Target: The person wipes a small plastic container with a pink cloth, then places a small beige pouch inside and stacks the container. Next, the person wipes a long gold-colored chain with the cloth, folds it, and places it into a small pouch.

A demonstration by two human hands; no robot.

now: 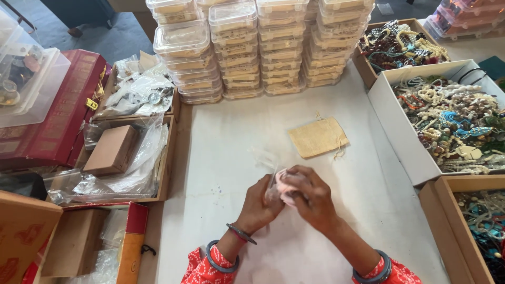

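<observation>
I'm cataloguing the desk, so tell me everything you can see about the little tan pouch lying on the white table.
The tan pouch is a small, flat, roughly square bag of coarse, burlap-like cloth with thin drawstring ends trailing from its right side. It lies slightly tilted on the white table, beyond both hands, in front of the stacked clear boxes. Nothing touches it.

My left hand [261,202] and right hand [311,197] meet over the middle of the table [221,137], both closed around a small plastic pouch [281,186]. Just behind them lies a flat cloth bag [317,137]. Further back stand stacks of lidded plastic boxes [252,47] — several rows deep. To my right, an open box of beaded jewellery [452,121], another behind it [400,44]. To my left, a tray holding a small cardboard box [112,150] and plastic wrap.
</observation>
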